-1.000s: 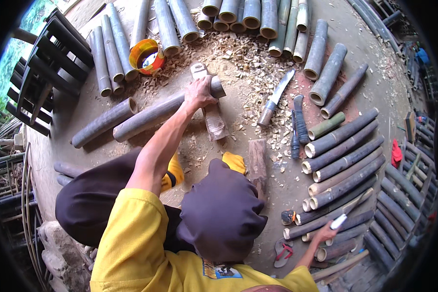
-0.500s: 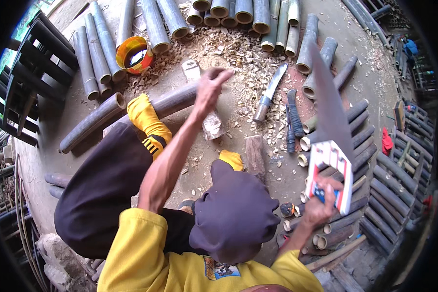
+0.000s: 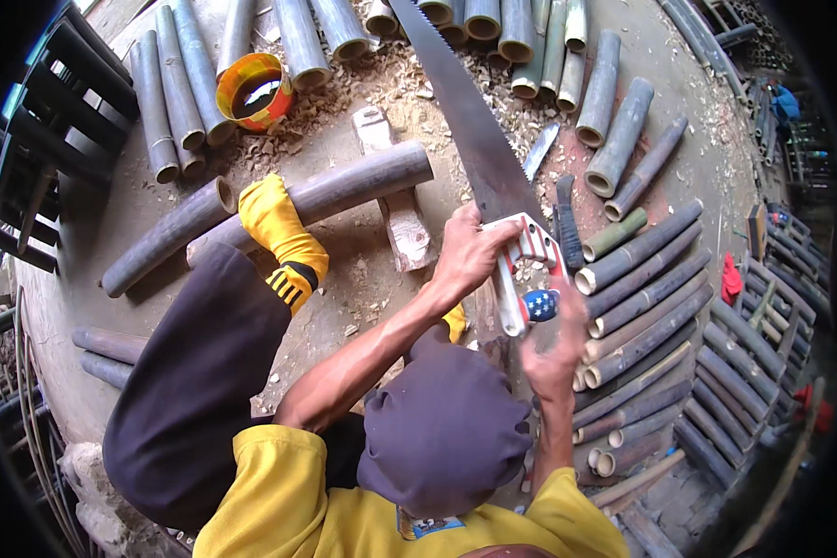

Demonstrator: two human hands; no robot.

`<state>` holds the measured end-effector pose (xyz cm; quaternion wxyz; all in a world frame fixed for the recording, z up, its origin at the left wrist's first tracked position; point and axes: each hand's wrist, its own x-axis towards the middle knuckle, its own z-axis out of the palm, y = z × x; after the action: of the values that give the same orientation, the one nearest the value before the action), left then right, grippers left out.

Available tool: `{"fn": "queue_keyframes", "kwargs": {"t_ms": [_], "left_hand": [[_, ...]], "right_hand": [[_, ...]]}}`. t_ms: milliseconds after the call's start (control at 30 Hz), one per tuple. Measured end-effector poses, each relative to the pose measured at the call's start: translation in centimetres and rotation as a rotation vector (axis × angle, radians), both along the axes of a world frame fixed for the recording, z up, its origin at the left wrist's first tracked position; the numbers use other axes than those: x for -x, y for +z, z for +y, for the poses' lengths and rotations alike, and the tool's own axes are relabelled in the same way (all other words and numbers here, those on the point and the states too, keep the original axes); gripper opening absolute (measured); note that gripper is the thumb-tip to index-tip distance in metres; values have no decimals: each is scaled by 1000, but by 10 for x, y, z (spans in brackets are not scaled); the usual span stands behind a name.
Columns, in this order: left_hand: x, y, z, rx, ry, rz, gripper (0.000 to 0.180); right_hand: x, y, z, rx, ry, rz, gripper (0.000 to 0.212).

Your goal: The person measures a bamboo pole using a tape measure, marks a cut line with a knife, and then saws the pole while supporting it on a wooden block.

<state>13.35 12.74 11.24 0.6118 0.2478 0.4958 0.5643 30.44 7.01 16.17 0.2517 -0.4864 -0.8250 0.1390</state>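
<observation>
A handsaw [image 3: 530,246] with a broad grey blade and a white-and-red handle points up and away from me. My left hand [image 3: 467,253] is closed on it where the blade meets the handle. Close by the handle's right side is my right hand [image 3: 556,353], its fingers smeared by motion, while the blue starred grip shows uncovered. To the left, a dark bamboo tube [image 3: 353,186] lies across a notched wooden block [image 3: 405,228]. My left foot in a yellow sock [image 3: 274,219] rests on that tube. The saw partly covers a knife [image 3: 541,149] on the floor.
Cut bamboo tubes [image 3: 642,288] lie in rows at the right, and more [image 3: 298,46] stretch along the far side. An orange bowl of dark liquid [image 3: 254,91] stands at the far left. Wood chips [image 3: 381,84] litter the floor. A dark-handled tool [image 3: 567,219] lies beyond the saw handle.
The saw has swung from the right to the middle. My left hand has left the bamboo tube's end and taken hold of the saw; my right hand has come off its grip.
</observation>
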Motion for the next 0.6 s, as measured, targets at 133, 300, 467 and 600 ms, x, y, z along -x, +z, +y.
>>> {"fn": "queue_keyframes", "kwargs": {"t_ms": [133, 300, 467, 600], "left_hand": [[0, 19, 2, -117, -113, 224, 34], [125, -60, 52, -54, 274, 998, 45], [132, -101, 62, 130, -136, 1319, 45], [128, -104, 59, 104, -174, 1455, 51]], "right_hand": [[-1, -14, 21, 75, 68, 106, 51], [17, -21, -7, 242, -73, 602, 40], [33, -44, -15, 190, 15, 524, 46], [37, -51, -12, 314, -27, 512, 47]]}}
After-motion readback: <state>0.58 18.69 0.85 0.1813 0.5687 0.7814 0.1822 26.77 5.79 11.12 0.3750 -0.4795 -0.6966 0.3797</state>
